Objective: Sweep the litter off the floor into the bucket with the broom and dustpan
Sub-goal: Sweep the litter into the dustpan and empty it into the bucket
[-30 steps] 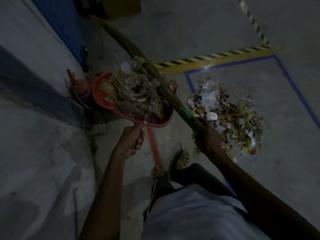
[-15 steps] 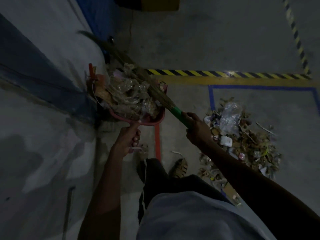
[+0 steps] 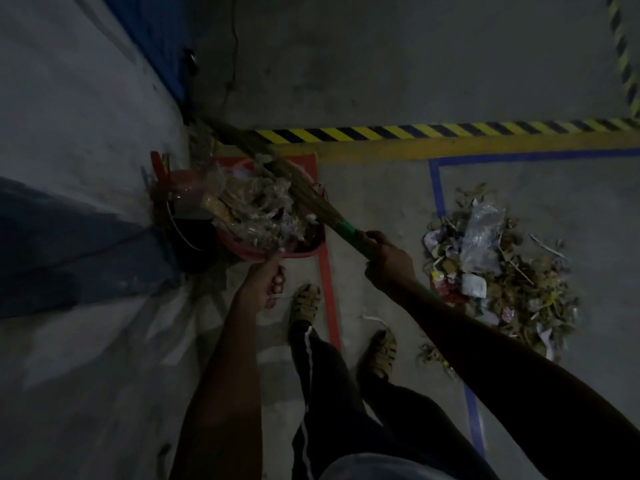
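Litter (image 3: 498, 271) pile right of sandalled feet (image 3: 306, 303); hazard tape (image 3: 415, 133) beyond.

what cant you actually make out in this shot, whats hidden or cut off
Head view only:
- Bucket: mostly hidden by the loaded dustpan and deep shadow; how full it is cannot be told.
- Dustpan handle: covered by the left hand.
- Broom: its handle end is hidden behind the right hand and forearm.
- Litter pile: single items too dark and small to name.

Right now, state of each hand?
Left hand: closed, gripping the dustpan handle.
Right hand: closed, gripping the broom at its green handle.
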Demonstrator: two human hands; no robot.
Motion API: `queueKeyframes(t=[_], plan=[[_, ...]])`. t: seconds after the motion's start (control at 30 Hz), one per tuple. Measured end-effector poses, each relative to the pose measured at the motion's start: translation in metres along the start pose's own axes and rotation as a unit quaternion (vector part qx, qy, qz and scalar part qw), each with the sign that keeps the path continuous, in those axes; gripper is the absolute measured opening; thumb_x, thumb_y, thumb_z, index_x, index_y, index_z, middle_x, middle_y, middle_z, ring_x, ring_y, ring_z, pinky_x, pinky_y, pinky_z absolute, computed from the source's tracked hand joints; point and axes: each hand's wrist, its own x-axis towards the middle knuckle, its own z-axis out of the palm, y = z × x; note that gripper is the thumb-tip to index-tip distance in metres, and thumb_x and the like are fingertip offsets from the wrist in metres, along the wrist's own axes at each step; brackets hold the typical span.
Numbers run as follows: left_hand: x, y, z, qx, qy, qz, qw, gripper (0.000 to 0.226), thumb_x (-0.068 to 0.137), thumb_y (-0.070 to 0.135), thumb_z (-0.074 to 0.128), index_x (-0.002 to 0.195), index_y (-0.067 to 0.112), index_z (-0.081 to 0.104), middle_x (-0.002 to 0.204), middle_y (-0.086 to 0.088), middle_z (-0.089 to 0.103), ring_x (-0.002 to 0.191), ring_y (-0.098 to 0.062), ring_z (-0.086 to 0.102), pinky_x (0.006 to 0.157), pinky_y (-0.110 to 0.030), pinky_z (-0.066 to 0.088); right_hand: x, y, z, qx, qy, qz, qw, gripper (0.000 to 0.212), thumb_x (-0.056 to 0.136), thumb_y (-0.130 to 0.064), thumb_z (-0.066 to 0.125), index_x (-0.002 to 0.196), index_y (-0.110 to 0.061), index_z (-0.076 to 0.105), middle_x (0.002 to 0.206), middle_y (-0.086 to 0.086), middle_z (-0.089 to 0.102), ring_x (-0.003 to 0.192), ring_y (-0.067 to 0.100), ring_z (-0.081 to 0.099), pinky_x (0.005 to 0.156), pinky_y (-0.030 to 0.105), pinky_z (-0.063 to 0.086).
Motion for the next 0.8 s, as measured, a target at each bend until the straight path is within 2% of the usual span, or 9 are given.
queueKeyframes(t=[0.17, 0.3, 0.4, 0.53, 0.7, 0.8], plan=[[0.047, 0.023, -0.012, -0.035, 0.010, -0.046, 0.998, 0.050, 0.088, 0.066, 0.061, 0.060, 0.027, 0.047, 0.049, 0.010, 0.038, 0.036, -0.007, 0.032, 0.047, -0.015, 0.024, 0.037, -0.007, 0.009, -0.018, -0.030, 0.022, 0.999, 0.076, 0.076, -0.010, 0.059, 0.147, -0.030, 0.041, 0.146, -0.006, 0.044, 0.086, 0.035, 0.064, 0.062, 0.035, 0.052], [0.072, 0.031, -0.018, -0.144, 0.012, -0.061, 0.988, 0.038, 0.094, 0.040, 0.069, 0.066, 0.021, 0.050, 0.049, 0.007, 0.046, 0.034, -0.004, 0.039, 0.038, -0.011, 0.029, 0.042, -0.004, 0.012, -0.016, -0.022, 0.028, 0.999, 0.076, 0.075, -0.009, 0.058, 0.146, -0.031, 0.043, 0.145, -0.007, 0.045, 0.083, 0.035, 0.064, 0.059, 0.033, 0.049], [0.081, 0.030, -0.020, -0.175, 0.011, -0.054, 0.983, 0.037, 0.097, 0.027, 0.067, 0.067, 0.018, 0.047, 0.045, 0.005, 0.046, 0.030, -0.004, 0.040, 0.037, -0.011, 0.031, 0.035, -0.002, 0.011, -0.014, -0.004, 0.038, 0.999, 0.073, 0.077, -0.008, 0.058, 0.146, -0.030, 0.045, 0.144, -0.007, 0.047, 0.085, 0.033, 0.064, 0.057, 0.028, 0.038], [0.082, 0.023, -0.019, -0.179, 0.022, -0.050, 0.982, 0.033, 0.096, 0.024, 0.068, 0.070, 0.017, 0.049, 0.045, 0.005, 0.047, 0.031, -0.005, 0.042, 0.038, -0.012, 0.036, 0.020, 0.001, 0.011, 0.014, 0.011, 0.061, 0.998, 0.075, 0.078, -0.006, 0.058, 0.147, -0.031, 0.042, 0.143, -0.008, 0.047, 0.085, 0.030, 0.064, 0.055, 0.030, 0.045], [0.076, 0.019, -0.020, -0.167, 0.027, -0.057, 0.984, 0.037, 0.096, 0.029, 0.068, 0.066, 0.018, 0.048, 0.042, 0.007, 0.048, 0.029, -0.004, 0.041, 0.035, -0.013, 0.032, 0.000, 0.002, 0.018, 0.025, 0.014, 0.115, 0.993, 0.074, 0.079, -0.012, 0.063, 0.146, -0.034, 0.040, 0.137, -0.008, 0.050, 0.081, 0.025, 0.064, 0.051, 0.024, 0.036], [0.070, 0.020, -0.020, -0.151, 0.023, -0.053, 0.987, 0.036, 0.095, 0.035, 0.069, 0.068, 0.017, 0.053, 0.044, 0.007, 0.049, 0.029, -0.004, 0.042, 0.034, -0.013, 0.032, -0.014, 0.004, 0.024, 0.042, 0.028, 0.119, 0.992, 0.076, 0.078, -0.013, 0.064, 0.146, -0.034, 0.040, 0.134, -0.006, 0.053, 0.084, 0.027, 0.065, 0.054, 0.028, 0.043]])
